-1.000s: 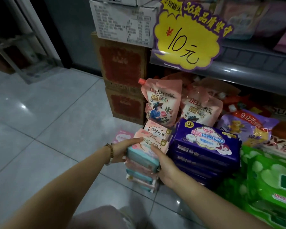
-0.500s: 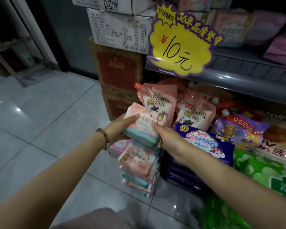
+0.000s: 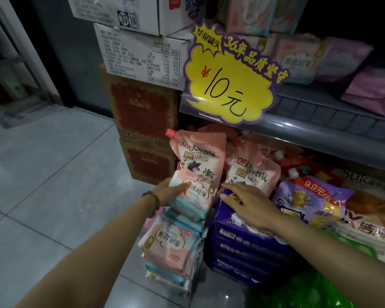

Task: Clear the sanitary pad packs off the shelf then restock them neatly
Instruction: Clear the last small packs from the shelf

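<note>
My left hand [image 3: 167,190] grips a pink and teal sanitary pad pack [image 3: 195,197], lifted above a leaning stack of similar pink packs [image 3: 171,247] on the floor. My right hand [image 3: 249,204] lies flat with straight fingers on top of a stack of purple pad packs [image 3: 242,243] beside the pink one. Above, the grey shelf [image 3: 320,121] holds more pink and purple pad packs [image 3: 302,58].
Pink refill pouches [image 3: 198,156] stand behind the stacks under the shelf. A yellow 10 yuan price sign [image 3: 227,85] hangs from the shelf edge. Cardboard boxes [image 3: 142,112] are stacked at the left. A purple bag [image 3: 309,198] and green packs [image 3: 320,292] lie at the right.
Both hands lifted the top pink pack off the stack. My right hand has since let go and moved right onto the purple packs. The left hand holds the pack alone.
</note>
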The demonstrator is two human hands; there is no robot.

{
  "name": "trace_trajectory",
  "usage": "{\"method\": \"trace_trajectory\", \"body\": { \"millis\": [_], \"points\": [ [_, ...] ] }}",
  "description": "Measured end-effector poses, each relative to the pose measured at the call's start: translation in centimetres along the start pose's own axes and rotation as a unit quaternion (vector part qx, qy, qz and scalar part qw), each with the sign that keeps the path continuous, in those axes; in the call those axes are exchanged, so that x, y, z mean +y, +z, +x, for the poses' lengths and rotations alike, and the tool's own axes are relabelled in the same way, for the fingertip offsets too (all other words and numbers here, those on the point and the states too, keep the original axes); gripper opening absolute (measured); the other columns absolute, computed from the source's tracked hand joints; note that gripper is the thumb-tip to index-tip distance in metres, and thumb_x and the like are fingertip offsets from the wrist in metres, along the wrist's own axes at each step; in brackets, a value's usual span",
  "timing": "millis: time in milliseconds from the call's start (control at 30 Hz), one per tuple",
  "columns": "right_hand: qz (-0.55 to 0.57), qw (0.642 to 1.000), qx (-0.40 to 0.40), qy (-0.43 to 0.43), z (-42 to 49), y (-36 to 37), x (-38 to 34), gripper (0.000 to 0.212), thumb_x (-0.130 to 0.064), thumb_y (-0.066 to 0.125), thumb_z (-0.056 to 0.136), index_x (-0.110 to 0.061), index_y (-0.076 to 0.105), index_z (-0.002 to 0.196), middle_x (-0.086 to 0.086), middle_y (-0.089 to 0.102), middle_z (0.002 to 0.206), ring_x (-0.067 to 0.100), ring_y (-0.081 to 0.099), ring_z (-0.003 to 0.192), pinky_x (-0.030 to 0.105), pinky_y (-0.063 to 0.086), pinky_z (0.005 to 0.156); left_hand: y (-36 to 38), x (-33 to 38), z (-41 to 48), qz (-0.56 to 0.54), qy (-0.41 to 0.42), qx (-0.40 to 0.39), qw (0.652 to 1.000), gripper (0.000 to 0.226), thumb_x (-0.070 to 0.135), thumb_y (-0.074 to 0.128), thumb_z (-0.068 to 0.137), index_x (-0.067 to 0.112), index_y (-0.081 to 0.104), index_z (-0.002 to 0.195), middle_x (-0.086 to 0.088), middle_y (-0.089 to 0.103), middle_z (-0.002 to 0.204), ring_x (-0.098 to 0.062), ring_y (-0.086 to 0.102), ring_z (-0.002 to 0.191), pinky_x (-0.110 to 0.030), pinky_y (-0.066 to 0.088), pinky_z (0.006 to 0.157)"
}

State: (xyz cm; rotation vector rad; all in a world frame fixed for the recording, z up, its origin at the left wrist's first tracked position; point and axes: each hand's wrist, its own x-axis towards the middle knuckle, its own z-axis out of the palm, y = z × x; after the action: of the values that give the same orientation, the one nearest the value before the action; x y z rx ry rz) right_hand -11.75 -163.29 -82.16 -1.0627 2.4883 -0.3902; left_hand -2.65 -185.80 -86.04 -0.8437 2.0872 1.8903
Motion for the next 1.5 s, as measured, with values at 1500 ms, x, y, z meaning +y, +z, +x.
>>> {"method": "trace_trajectory", "body": {
  "millis": [1500],
  "points": [
    [0.343, 0.873, 0.326, 0.121, -11.2, -28.8, 16.5, 0.066, -0.043, 0.053, 0.094, -0.008, 0.032, 0.146, 0.007, 0.040, 0.147, 0.021, 0.040, 0.133, 0.021, 0.029, 0.100, 24.3, 31.2, -3.9, 0.250, 0.299, 0.023, 0.921, 0.077, 0.056, 0.039, 0.093, 0.014, 0.009, 0.151, -0.004, 0.010, 0.158, -0.020, 0.020, 0.143, -0.028, 0.019, 0.114]
  ]
}}
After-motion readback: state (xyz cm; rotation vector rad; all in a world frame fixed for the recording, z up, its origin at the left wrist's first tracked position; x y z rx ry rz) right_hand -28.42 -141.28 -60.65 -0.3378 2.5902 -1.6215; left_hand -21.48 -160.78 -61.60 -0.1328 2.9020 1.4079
